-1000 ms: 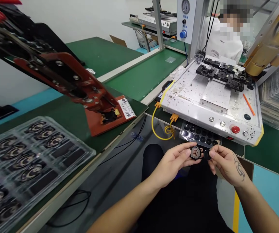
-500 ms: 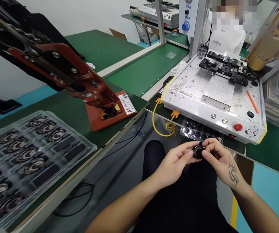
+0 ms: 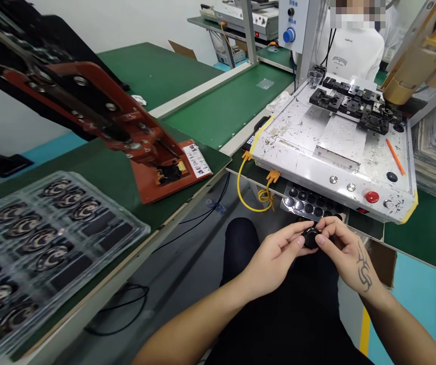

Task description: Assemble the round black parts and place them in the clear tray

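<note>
Between both hands, above my lap, is a small round black part (image 3: 311, 238) with a shiny ring-like face. My left hand (image 3: 274, 256) pinches its left edge with thumb and fingers. On the opposite edge, my right hand (image 3: 341, 248) grips it the same way. The fingertips cover parts of its rim, and its exact kind does not show. Just beyond the hands, a sheet of round black discs (image 3: 309, 203) in rows sticks out from under the white machine (image 3: 301, 152).
Left on the green bench, a clear plastic tray (image 3: 142, 228) holds several round parts, beside a red lever press (image 3: 145, 190). Black fixtures (image 3: 354, 109), an orange stick (image 3: 395, 157) and a black disc (image 3: 392, 177) lie on the machine. A person in white (image 3: 354, 50) is behind it.
The round black part has tilted slightly in my fingers, so its face looks darker and shinier. Both hands keep their pinch in nearly the same place. The camera view has shifted a little.
</note>
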`<state>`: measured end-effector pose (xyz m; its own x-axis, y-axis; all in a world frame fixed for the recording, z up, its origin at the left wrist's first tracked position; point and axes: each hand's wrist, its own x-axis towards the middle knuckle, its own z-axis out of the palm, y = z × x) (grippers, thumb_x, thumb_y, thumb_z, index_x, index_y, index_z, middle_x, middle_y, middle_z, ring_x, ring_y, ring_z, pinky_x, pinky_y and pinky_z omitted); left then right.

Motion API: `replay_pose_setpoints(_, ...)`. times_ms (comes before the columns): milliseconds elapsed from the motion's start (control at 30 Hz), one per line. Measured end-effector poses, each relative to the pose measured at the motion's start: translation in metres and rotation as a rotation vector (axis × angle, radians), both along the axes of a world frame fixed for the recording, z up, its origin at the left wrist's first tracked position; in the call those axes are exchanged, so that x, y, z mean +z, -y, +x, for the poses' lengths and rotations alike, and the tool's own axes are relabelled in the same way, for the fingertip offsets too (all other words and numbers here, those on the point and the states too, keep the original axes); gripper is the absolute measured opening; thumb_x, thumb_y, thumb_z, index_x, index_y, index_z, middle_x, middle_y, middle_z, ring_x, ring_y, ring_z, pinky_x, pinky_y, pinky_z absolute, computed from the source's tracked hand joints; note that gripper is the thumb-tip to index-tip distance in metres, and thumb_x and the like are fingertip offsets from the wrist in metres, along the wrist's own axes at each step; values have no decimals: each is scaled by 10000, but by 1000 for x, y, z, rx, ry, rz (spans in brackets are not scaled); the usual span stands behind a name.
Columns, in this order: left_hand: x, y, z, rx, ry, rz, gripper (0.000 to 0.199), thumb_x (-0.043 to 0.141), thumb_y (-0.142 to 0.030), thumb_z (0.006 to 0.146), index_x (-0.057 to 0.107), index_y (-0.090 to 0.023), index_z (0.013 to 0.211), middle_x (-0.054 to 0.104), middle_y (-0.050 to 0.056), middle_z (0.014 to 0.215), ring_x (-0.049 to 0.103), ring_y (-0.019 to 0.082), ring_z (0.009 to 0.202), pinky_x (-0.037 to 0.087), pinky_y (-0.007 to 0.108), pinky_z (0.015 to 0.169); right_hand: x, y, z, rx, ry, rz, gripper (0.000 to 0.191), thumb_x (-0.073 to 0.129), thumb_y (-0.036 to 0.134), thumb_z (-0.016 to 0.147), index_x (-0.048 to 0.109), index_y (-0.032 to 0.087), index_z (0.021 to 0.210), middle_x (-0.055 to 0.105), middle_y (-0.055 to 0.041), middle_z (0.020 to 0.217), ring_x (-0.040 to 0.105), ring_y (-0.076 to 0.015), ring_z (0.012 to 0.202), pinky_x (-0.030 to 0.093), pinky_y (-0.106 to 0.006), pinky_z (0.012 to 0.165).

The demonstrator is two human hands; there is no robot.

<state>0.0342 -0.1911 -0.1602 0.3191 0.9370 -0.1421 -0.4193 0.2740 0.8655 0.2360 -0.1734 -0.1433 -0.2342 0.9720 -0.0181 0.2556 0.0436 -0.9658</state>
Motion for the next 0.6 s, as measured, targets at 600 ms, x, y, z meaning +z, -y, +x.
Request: replay_pose_setpoints(600, 0, 7, 6, 31, -216, 147, 397, 645, -259, 1053, 673, -175, 1441, 807, 107, 1263, 799, 246, 1119, 643, 393, 1067, 1, 6, -7, -55, 144, 145, 189, 678, 314, 1027, 639, 247, 854, 661, -56, 1134, 654, -237, 1016, 497, -361, 826)
